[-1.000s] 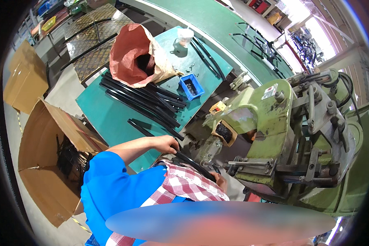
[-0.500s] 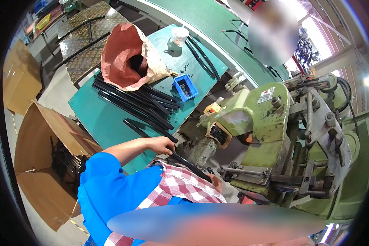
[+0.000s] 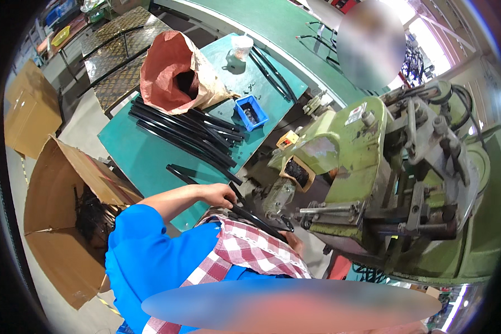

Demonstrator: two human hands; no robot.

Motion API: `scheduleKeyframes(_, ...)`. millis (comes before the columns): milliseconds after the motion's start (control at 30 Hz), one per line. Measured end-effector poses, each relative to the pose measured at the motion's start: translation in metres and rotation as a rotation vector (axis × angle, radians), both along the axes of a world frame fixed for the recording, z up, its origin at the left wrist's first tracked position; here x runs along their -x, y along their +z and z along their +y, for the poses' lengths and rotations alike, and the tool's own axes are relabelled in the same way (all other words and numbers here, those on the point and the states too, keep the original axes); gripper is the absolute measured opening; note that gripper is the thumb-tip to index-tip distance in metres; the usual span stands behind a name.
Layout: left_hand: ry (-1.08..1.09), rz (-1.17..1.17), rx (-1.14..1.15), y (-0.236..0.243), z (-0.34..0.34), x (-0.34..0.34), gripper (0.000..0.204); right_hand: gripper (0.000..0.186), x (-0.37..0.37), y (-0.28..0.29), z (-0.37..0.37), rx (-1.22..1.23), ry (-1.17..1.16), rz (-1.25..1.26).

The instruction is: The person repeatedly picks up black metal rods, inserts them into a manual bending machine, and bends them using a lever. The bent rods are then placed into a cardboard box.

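My left hand (image 3: 220, 196) is closed round a long black tube (image 3: 251, 218) that slants down to the right across my checked apron. My right hand (image 3: 292, 241), partly hidden, grips the same tube near its lower end, beside the green machine (image 3: 355, 167) with steel slides and clamps. Beyond my left hand lies a teal table (image 3: 119, 146) with a bundle of black tubes (image 3: 186, 139), an open woven sack (image 3: 158, 75), a blue bin (image 3: 250, 114) holding small dark pieces and a clear container (image 3: 241, 49).
An open cardboard carton (image 3: 55, 217) with dark parts stands at left, another carton (image 3: 33, 111) behind it. A patterned metal table (image 3: 103, 72) stands beyond. A paper box (image 3: 298, 173) of black bits and a yellow box (image 3: 287, 140) sit by the machine. Tubular frames rest on the far green surface.
The view has shifted slightly, so the machine sits a little higher and the table a little further left in the picture. Both my hands keep their hold on the tube.
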State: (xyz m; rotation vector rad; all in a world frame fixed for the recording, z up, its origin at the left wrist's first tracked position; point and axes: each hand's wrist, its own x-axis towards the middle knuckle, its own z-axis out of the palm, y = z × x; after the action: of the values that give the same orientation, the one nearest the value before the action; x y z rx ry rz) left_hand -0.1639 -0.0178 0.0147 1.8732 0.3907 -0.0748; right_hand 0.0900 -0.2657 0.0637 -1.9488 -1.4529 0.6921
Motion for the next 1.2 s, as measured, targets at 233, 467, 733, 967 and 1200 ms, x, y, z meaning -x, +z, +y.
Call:
scheduleKeyframes(233, -0.004, 0.087, -0.044, 0.01, 0.0, -0.009, 0.028, 0.036, -0.015, -0.018, 0.0, -0.09, 0.055, -0.1)
scheduleKeyframes(467, -0.011, 0.141, -0.088, 0.019, 0.019, -0.024, 0.031, 0.035, -0.034, -0.034, 0.023, -0.118, -0.078, -0.147)
scheduleKeyframes(733, 0.07, 0.129, -0.28, 0.062, 0.036, -0.096, 0.029, 0.028, -0.086, -0.016, 0.039, -0.3, -0.116, -0.304)
scheduleKeyframes(967, -0.04, -0.118, -0.447, 0.029, 0.034, -0.09, 0.029, 0.025, -0.081, -0.015, 0.031, -0.093, -0.101, -0.247)
scheduleKeyframes(1200, -0.131, 0.051, -0.563, 0.004, 0.002, -0.077, 0.028, 0.024, -0.069, -0.03, 0.01, 0.224, -0.167, 0.016)
